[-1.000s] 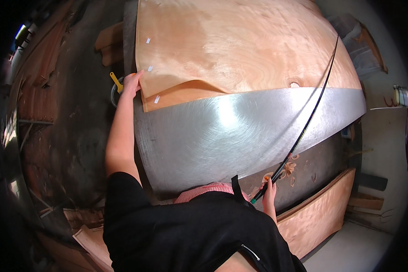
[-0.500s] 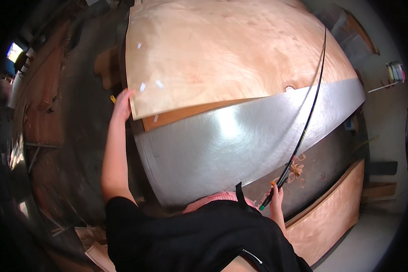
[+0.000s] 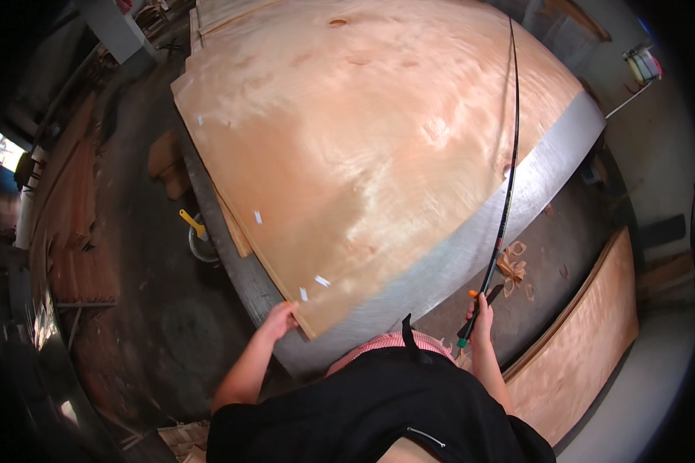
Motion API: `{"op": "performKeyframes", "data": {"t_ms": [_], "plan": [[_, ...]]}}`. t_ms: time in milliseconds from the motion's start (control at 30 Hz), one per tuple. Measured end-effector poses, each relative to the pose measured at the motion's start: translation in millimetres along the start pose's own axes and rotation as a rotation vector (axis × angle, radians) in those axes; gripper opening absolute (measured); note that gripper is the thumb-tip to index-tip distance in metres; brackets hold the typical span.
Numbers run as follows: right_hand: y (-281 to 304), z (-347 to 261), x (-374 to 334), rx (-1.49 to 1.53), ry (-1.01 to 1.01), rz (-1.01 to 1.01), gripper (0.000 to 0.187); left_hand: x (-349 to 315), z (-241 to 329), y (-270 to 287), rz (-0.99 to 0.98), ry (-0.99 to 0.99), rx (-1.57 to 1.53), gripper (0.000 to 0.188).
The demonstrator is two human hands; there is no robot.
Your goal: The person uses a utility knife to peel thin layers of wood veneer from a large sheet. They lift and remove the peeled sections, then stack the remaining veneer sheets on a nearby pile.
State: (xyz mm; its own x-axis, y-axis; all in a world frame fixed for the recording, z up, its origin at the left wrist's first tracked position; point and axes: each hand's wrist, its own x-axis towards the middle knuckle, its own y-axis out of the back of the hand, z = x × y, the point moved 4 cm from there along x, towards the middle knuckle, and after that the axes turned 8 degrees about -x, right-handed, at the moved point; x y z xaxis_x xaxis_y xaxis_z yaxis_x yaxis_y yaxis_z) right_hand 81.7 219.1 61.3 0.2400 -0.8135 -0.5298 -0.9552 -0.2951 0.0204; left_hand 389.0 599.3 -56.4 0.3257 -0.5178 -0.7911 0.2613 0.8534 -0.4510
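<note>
My left hand (image 3: 278, 320) is closed on the near left edge of a large pale wood veneer sheet (image 3: 316, 177), close to its corner. The sheet lies over a shiny metal tabletop (image 3: 432, 274), with small white tape pieces (image 3: 322, 281) stuck near its left edge. Another veneer layer (image 3: 235, 229) peeks out under its left side. My right hand (image 3: 481, 320) is wrapped round the green-ended butt of a long, thin black rod (image 3: 510, 181), whose tip reaches over the far part of the sheet. A small orange and black thing shows at those fingers; its kind is unclear.
On the right leans a stack of veneer sheets (image 3: 583, 347). Wood scraps (image 3: 511, 266) lie on the floor by the table's near right edge. Left of the table stand a round container (image 3: 202, 248) with a yellow-handled tool (image 3: 192, 223) and brown wood pieces (image 3: 167, 163).
The sheet's near left corner has come toward me and right with my left hand, covering more of the metal. The rod's tip has shifted left in view, which has itself turned somewhat.
</note>
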Motion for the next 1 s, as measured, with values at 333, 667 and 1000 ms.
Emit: {"op": "performKeyframes", "data": {"t_ms": [333,667,1000], "plan": [[-49,2,-13,-0.091,0.032,-0.223,0.024,-39,-47,-49,-0.106,0.511,0.876,0.041],[-154,-6,-58,-1.013,0.642,-0.774,0.034,16,-3,-184,-0.285,0.177,0.408,0.044],[-55,18,-52,-1.138,0.562,-0.556,0.037,-28,114,-88,0.609,-1.127,1.297,0.038]]}}
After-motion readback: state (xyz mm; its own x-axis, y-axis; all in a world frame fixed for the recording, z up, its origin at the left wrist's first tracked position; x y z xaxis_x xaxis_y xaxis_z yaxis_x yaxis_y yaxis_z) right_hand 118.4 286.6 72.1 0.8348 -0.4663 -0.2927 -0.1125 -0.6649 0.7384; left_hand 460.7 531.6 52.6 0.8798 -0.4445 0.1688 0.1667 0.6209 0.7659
